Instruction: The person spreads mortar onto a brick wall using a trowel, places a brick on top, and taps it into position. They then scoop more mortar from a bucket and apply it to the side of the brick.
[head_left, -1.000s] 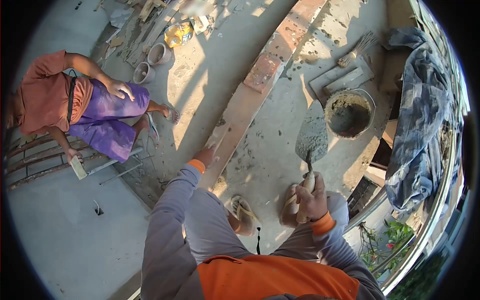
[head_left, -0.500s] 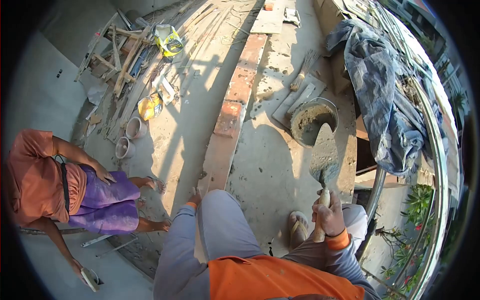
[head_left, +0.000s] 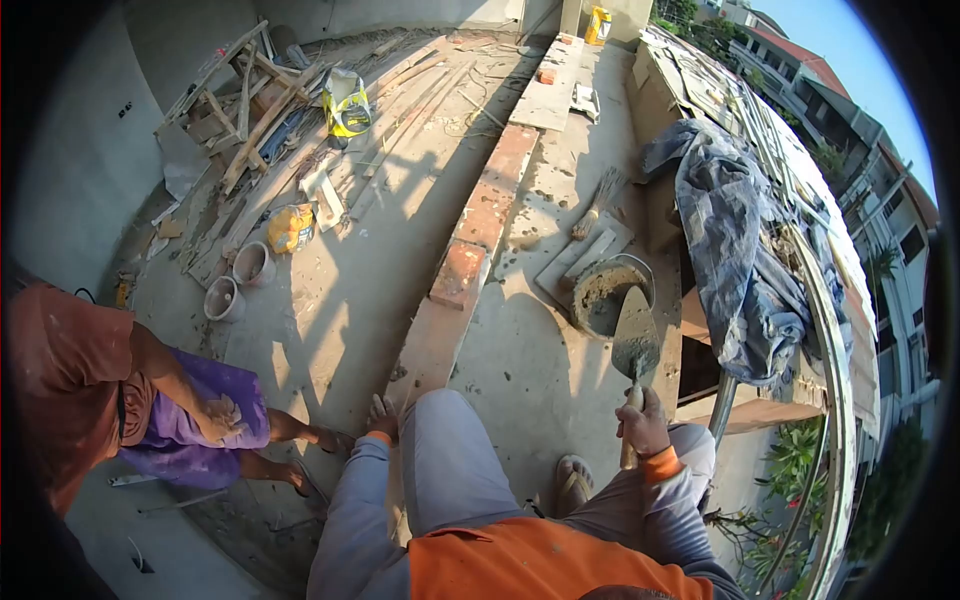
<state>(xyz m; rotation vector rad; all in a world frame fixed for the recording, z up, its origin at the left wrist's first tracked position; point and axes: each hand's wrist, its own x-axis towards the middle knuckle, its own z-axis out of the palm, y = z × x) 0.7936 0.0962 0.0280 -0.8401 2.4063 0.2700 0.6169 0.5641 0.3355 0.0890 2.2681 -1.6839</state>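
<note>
Your right hand (head_left: pixel 643 425): wrapped round the handle of the trowel (head_left: pixel 635 342), near the bucket (head_left: pixel 590 321) | your left hand (head_left: pixel 381 416): fingers loosely extended at the long beam (head_left: pixel 428 352)

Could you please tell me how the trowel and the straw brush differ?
The trowel is gripped in the right hand, while the straw brush lies unheld near the flat boards.
The trowel ends in a flat, pointed blade; the straw brush ends in loose, spread bristles.
The trowel's blade is grey, while the straw brush is tan-brown.
Both have their working ends facing away from the wearer.
</note>
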